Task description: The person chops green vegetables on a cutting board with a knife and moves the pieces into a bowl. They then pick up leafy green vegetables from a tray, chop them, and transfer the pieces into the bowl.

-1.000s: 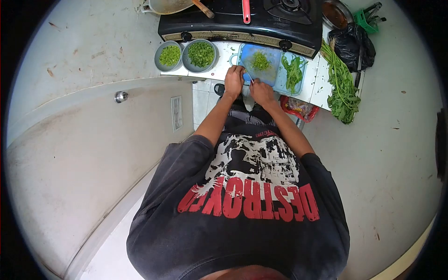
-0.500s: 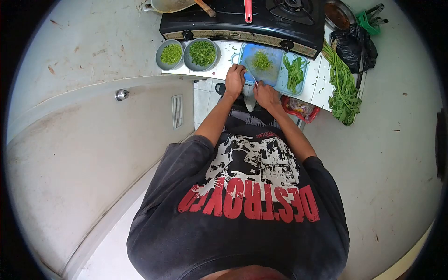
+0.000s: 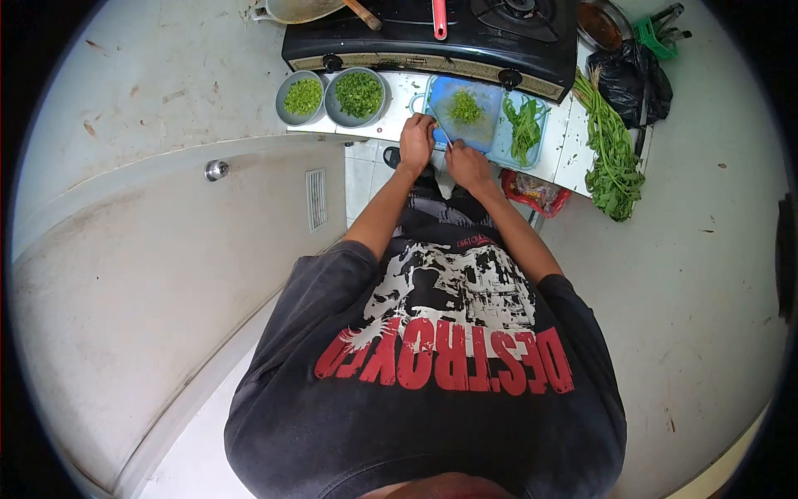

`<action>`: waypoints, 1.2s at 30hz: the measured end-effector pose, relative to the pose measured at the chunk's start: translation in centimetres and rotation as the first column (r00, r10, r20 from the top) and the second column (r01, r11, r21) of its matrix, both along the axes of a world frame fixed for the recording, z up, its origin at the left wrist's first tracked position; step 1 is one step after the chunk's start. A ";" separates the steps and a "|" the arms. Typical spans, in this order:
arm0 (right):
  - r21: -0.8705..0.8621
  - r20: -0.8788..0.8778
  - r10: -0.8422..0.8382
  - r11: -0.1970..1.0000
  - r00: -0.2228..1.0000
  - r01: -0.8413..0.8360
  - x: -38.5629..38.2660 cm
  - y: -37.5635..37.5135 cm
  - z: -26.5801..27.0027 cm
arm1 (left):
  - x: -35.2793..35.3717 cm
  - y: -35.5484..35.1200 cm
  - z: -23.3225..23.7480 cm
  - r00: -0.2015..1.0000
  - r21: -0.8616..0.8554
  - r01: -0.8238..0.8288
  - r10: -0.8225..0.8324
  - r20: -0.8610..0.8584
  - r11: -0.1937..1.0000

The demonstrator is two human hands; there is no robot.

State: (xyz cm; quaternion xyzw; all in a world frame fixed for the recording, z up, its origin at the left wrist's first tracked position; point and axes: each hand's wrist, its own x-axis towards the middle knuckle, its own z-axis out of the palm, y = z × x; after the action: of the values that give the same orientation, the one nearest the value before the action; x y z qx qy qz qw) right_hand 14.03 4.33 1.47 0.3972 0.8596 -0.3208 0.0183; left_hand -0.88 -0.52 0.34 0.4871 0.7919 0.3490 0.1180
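My right hand [image 3: 469,166] is wrapped around the handle of a knife [image 3: 442,127], whose thin blade points up and left over the near edge of a blue cutting board [image 3: 445,88]. Close to the blade, at the board's near left corner, my left hand [image 3: 416,141] has its fingers drawn together. Whatever lies between those fingertips is too small and hidden to name. Finely chopped greens [image 3: 465,106] form a small pile on the board, just beyond both hands. To the right, loose green leaves [image 3: 524,129] lie in a light blue tray [image 3: 504,160] under the board.
Two grey bowls of chopped greens stand at left, a smaller bowl [image 3: 279,104] and a larger bowl [image 3: 385,104]. Behind is a black gas stove [image 3: 391,41]. A bunch of leafy stalks [image 3: 613,170] and a black plastic bag [image 3: 623,79] lie at right. Below hangs a red basket [image 3: 563,202].
My right hand has shifted slightly left with the knife, bringing the blade nearer my left hand. My left hand stays almost in place.
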 end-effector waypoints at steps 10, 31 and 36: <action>0.007 0.018 -0.014 1.000 1.000 0.014 -1.0 0.3 -0.6 | -0.5 -0.8 0.3 0.995 0.042 0.091 -0.089 -0.037 0.995; -0.001 -0.010 -0.054 0.999 0.998 0.054 -0.3 0.3 -0.6 | -0.3 -0.3 0.1 0.998 -0.001 0.040 -0.040 -0.051 0.999; 0.003 -0.043 -0.061 0.998 0.997 0.061 0.9 0.6 -1.2 | 0.0 -0.2 0.3 0.991 -0.021 0.053 -0.055 -0.120 0.998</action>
State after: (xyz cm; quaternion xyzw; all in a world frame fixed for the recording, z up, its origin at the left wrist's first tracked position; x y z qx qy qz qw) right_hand 14.93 4.88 0.32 0.4165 0.8479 -0.3279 -0.0106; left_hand -0.87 -0.76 0.63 0.5276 0.7870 0.3086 0.0836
